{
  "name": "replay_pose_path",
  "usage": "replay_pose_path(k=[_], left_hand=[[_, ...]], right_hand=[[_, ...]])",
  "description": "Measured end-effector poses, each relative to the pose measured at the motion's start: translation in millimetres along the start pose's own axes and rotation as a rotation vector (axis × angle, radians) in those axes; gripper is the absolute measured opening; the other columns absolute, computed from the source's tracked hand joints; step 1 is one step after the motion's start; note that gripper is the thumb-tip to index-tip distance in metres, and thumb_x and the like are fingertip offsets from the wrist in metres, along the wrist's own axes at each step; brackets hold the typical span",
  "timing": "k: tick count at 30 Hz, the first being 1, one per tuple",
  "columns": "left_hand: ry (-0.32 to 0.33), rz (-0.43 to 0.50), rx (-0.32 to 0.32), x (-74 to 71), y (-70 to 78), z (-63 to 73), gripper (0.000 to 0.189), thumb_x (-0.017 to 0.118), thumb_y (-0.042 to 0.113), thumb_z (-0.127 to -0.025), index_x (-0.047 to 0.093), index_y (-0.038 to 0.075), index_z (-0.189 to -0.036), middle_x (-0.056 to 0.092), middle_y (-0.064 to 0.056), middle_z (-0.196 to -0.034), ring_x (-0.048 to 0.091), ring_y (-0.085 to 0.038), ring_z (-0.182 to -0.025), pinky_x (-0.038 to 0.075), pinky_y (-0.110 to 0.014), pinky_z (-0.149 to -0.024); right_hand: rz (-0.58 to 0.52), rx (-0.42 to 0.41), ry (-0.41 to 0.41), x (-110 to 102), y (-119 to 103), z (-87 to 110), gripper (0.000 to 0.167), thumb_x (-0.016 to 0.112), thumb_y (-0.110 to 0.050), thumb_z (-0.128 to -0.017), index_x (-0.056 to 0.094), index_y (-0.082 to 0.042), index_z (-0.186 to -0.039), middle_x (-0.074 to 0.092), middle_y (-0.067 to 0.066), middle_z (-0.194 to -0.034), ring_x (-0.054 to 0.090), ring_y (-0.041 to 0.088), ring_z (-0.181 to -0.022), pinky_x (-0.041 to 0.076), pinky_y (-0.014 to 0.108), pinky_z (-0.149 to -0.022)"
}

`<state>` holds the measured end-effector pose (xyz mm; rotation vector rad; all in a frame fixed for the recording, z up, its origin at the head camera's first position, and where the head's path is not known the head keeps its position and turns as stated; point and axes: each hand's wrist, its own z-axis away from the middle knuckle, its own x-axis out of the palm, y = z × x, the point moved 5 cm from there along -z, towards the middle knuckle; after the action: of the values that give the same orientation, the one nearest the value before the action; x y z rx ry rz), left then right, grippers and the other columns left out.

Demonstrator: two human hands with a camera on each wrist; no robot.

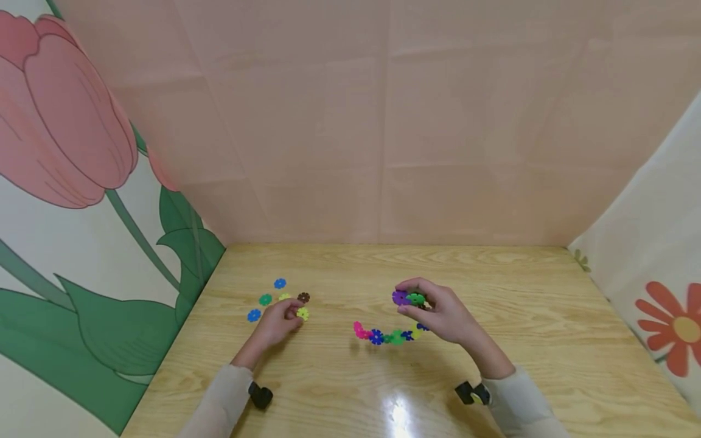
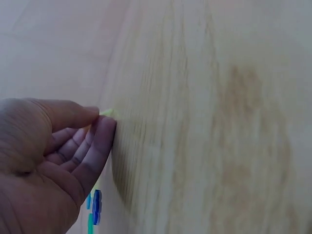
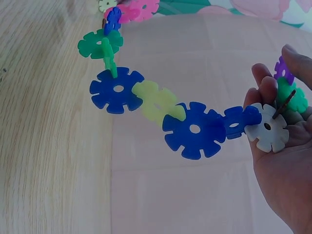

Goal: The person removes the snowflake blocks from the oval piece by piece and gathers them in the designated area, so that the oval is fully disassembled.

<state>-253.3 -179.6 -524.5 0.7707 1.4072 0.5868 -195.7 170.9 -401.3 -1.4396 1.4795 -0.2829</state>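
Between thumb and fingertips, my left hand [image 1: 277, 322] pinches a yellow notched flower disc [image 1: 303, 314]; only its edge shows in the left wrist view. My right hand [image 1: 442, 311] holds one end of a chain of interlocked flower discs, gripping near a purple disc [image 1: 400, 297] and a green disc [image 1: 417, 299]. From the palm the chain runs through a white disc [image 3: 267, 127], a dark blue disc [image 3: 195, 128], a pale yellow disc [image 3: 157, 101] and a green disc [image 3: 100, 44]. Its far end is a pink disc [image 1: 358, 329], hanging left of the hand above the table.
Loose discs lie around the left hand: a brown disc [image 1: 303, 297], a green disc [image 1: 265, 299], an upper blue disc [image 1: 280, 283], a lower blue disc [image 1: 254, 315] and a partly covered yellow one. The wooden table [image 1: 339, 389] meets a pink cloth backdrop [image 1: 383, 152].
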Motion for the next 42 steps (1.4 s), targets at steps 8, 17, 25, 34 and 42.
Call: replay_pose_path(k=[8,17,25,34,42], left_hand=[[0.016,-0.024,-0.036,1.1,-5.0,-2.1,0.033,0.072,0.001,-0.088,0.067,0.001,-0.121,0.064,-0.01,-0.103,0.063,-0.016,-0.083,0.056,-0.031,-0.069],[0.043,-0.095,-0.085,0.9,-5.5,-2.9,0.036,0.072,0.005,-0.089,0.066,0.0,-0.124,0.061,-0.012,-0.112,0.064,-0.023,-0.095,0.057,-0.037,-0.08],[0.086,-0.14,-0.007,2.7,12.5,-0.8,0.035,0.073,0.011,-0.092,0.066,0.001,-0.125,0.062,-0.013,-0.115,0.061,-0.02,-0.089,0.053,-0.037,-0.078],[0.087,-0.038,0.107,13.9,68.4,0.8,0.03,0.071,0.014,-0.095,0.067,0.007,-0.125,0.062,-0.015,-0.117,0.057,-0.017,-0.086,0.051,-0.031,-0.07],[0.043,0.076,0.211,25.8,106.7,7.2,0.027,0.065,0.025,-0.101,0.067,0.012,-0.124,0.063,-0.005,-0.115,0.058,-0.015,-0.091,0.051,-0.027,-0.07]], right_hand=[[0.001,-0.011,-0.008,0.2,1.7,-0.1,0.032,0.071,0.0,-0.092,0.065,-0.009,-0.122,0.071,0.008,-0.103,0.055,0.005,-0.069,0.045,0.023,-0.05],[-0.003,-0.016,-0.021,1.6,3.6,-0.1,0.032,0.071,0.0,-0.092,0.065,-0.009,-0.122,0.071,0.008,-0.103,0.059,0.007,-0.075,0.049,0.024,-0.054],[0.003,0.028,-0.05,4.0,6.8,0.0,0.032,0.072,-0.004,-0.093,0.066,-0.005,-0.124,0.071,0.005,-0.104,0.062,0.007,-0.078,0.05,0.025,-0.053],[-0.005,-0.078,-0.091,4.5,3.7,-0.7,0.036,0.064,0.006,-0.096,0.062,0.002,-0.131,0.069,0.011,-0.112,0.054,0.005,-0.069,0.047,0.023,-0.052],[0.005,-0.132,-0.065,4.9,6.5,0.4,0.037,0.064,0.009,-0.094,0.065,0.001,-0.129,0.066,0.006,-0.107,0.047,0.007,-0.063,0.043,0.022,-0.051]])
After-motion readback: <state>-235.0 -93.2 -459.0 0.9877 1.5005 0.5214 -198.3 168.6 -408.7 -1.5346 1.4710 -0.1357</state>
